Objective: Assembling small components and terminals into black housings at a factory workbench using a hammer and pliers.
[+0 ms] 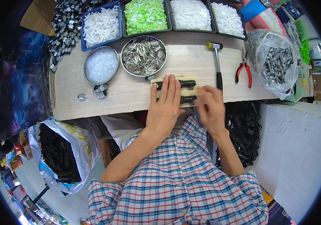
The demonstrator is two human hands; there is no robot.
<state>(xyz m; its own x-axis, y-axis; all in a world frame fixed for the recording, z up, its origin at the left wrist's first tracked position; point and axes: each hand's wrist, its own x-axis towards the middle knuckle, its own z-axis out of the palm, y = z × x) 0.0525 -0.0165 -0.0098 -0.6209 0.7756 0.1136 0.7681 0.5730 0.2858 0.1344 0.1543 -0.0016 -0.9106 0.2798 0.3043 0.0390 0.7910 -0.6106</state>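
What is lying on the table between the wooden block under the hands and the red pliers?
In the head view, a hammer with a black grip lies between the wooden block and the red pliers, its head pointing away from the person.

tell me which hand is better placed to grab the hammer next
Right, probably. The right hand sits at the jig's right end, just below the hammer handle. The left hand lies flat across the black parts, holding them down, farther from the hammer.

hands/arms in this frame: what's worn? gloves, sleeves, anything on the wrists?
Both hands are bare: no gloves on the left hand or the right hand. No watch or rings visible. Forearms are uncovered; short sleeves of a blue, red and white plaid shirt end near the elbows.
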